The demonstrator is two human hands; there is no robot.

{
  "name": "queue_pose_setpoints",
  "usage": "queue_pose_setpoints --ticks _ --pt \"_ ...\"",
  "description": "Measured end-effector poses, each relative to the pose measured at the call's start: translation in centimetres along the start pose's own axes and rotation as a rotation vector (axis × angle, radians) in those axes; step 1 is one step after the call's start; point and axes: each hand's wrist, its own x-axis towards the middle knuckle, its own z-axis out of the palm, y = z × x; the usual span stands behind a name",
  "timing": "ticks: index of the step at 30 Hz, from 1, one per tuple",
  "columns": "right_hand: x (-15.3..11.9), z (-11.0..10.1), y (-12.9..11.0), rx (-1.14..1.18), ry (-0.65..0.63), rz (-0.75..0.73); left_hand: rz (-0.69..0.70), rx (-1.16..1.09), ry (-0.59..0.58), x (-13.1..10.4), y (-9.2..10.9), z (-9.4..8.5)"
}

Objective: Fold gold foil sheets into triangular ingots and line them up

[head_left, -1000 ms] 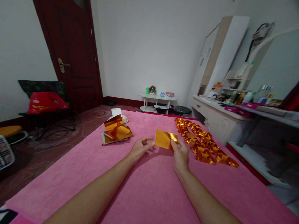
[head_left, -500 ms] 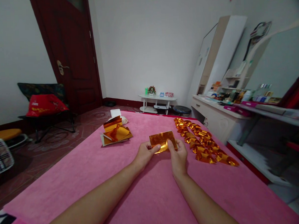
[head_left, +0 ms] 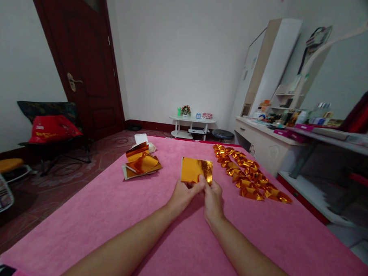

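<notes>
A sheet of gold foil paper [head_left: 192, 168] stands tilted up above the pink cloth [head_left: 176, 244], gripped along its lower edge by both hands. My left hand [head_left: 184, 195] is closed on it at the lower left, thumb reaching toward the middle. My right hand [head_left: 213, 195] pinches the lower right part, its thumb on the front face. The two thumbs nearly meet. Fingers behind the sheet are hidden. Left of the hands lies a loose stack of gold foil sheets [head_left: 144, 163]. To the right, rows of folded gold foil pieces [head_left: 249, 173] lie on the cloth.
A white object [head_left: 141, 138] lies behind the stack. Beyond the far edge are a low white table [head_left: 192, 119] and a round dark stool [head_left: 223, 134]. A cluttered white dresser [head_left: 263, 132] stands right. At left is a chair with a red bag [head_left: 54, 128].
The foil sheet has tipped more upright, showing a taller, brighter face. Both hands have come closer together at its lower edge. The view has shifted slightly.
</notes>
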Motion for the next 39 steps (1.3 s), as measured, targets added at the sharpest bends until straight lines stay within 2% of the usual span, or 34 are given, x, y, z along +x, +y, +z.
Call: queue_pose_setpoints --ticks 4,9,14,17,20,22,24,28,32,34,36,39 --pt "-0.8 0.6 0.0 -0.031 -0.008 -0.002 0.039 0.07 0.1 -0.3 0.4 0.6" --pt "-0.6 0.5 -0.2 -0.039 -0.045 -0.011 0.061 0.117 0.155 0.1 0.4 -0.2" --pt "0.2 -0.4 -0.6 -0.088 -0.004 -0.046 0.056 0.182 0.116 0.6 0.1 -1.3" --pt "0.3 -0.5 -0.6 -0.038 0.006 -0.018 0.057 0.164 0.085 0.7 0.0 -1.4" --pt "-0.1 0.1 -0.4 0.068 -0.08 0.054 0.062 0.109 0.092 0.7 -0.3 -0.9" --pt "-0.4 0.6 -0.2 0.083 -0.157 0.101 0.029 0.061 0.073 0.6 -0.5 -0.6" --pt "-0.6 1.0 -0.1 0.09 -0.181 0.132 -0.005 0.033 0.047 0.5 -0.7 -0.4" --pt "-0.1 0.6 -0.6 0.121 -0.07 0.12 0.025 0.079 0.086 0.6 -0.7 -0.8" --pt "1.4 -1.0 -1.1 0.153 0.086 0.049 0.05 0.067 0.13 1.1 -0.5 -1.7" --pt "1.9 -1.7 -1.0 0.185 0.106 0.074 0.065 0.047 0.177 1.4 -0.4 -2.1" --pt "2.0 -1.9 -0.7 0.149 0.011 0.173 0.062 0.03 0.188 1.4 -0.4 -2.1" --pt "1.5 -1.3 -0.2 0.016 -0.153 0.277 0.035 0.021 0.113 1.0 -0.3 -1.6"
